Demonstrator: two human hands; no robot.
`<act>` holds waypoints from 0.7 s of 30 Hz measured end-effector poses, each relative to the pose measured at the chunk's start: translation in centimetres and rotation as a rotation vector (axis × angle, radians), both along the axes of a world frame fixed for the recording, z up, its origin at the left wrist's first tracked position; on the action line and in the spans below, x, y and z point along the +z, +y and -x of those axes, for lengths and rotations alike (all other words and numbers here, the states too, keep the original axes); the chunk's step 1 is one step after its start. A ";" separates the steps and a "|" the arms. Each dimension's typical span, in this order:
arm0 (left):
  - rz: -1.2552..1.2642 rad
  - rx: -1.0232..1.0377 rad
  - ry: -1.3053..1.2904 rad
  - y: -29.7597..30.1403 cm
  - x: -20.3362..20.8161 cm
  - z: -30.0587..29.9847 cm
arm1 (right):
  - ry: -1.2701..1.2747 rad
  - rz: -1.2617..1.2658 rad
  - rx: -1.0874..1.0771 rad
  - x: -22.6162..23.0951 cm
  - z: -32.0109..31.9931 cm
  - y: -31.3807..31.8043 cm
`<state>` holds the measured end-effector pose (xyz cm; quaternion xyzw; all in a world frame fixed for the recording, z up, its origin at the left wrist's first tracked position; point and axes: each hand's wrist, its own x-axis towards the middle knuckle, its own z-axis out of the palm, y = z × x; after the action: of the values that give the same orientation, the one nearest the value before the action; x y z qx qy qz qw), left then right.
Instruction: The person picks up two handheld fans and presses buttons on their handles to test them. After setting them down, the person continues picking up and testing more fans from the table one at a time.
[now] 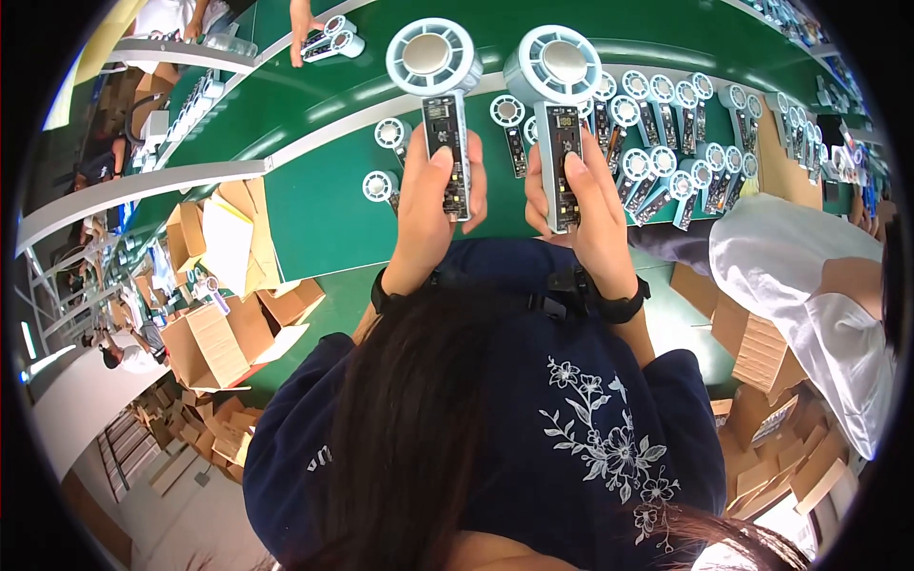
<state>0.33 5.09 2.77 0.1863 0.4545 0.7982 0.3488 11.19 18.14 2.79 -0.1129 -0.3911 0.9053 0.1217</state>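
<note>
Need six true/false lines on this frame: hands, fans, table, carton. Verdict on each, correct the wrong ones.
1. The left hand grips a fan. True.
2. The right hand is empty. False: it grips a second fan.
3. The table is green. True.
4. Most of the other fans near the hands lie to their left. False: most lie to their right.
5. A black band is on the right wrist. True.
6. The carton at the table's left end is closed. False: its flaps are open.
</note>
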 end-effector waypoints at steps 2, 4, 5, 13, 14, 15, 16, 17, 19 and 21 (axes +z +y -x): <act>-0.009 0.004 -0.005 -0.3 0.0 -0.2 | -0.006 -0.015 -0.001 0.0 0.3 -0.5; -0.030 -0.004 -0.013 -0.6 0.1 -0.4 | -0.016 -0.048 -0.019 0.1 0.6 -1.2; -0.032 0.010 -0.013 -0.7 0.1 -0.6 | -0.015 -0.050 -0.005 0.2 0.7 -1.4; 0.013 0.109 0.021 -1.3 0.4 -1.1 | -0.005 -0.129 0.029 0.4 1.5 -1.8; 0.021 0.116 0.031 -1.4 0.3 -1.1 | 0.002 -0.128 0.036 0.4 1.6 -1.8; 0.028 0.121 0.042 -1.4 0.3 -1.1 | 0.008 -0.126 0.043 0.4 1.6 -1.7; 0.035 0.125 0.052 -1.3 0.3 -1.1 | 0.014 -0.124 0.048 0.4 1.7 -1.7; 0.035 0.129 0.053 -1.3 0.3 -1.1 | 0.016 -0.124 0.052 0.3 1.7 -1.6; 0.048 0.134 0.045 -1.3 0.5 -1.1 | 0.024 -0.118 0.061 0.2 1.8 -1.5; 0.051 0.138 0.041 -1.2 0.5 -1.1 | 0.029 -0.118 0.066 0.1 1.8 -1.3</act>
<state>1.48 3.85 3.28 0.1618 0.4936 0.8044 0.2884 9.35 16.84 2.87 -0.0797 -0.4454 0.8857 0.1038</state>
